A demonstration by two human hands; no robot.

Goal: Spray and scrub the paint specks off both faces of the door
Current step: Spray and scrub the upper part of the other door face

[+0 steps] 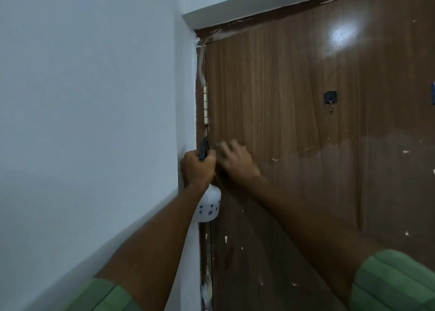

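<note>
A brown wood-grain door (306, 122) fills the right of the view, dotted with white paint specks (225, 239) low down and at mid height. My left hand (196, 167) grips the neck of a white spray bottle (209, 204) with a black nozzle, held upright at the hinge edge. My right hand (235, 160) is blurred against the door face just right of the bottle, fingers bent; whether it holds a scrubber is hidden. The door's upper part looks wet and streaked, the lower part duller.
A pale wall (94, 122) runs along the left up to the door frame (200, 75), which carries white paint smears. A hinge (206, 105) sits above my left hand. A black hook (330, 98) is stuck on the door at upper right.
</note>
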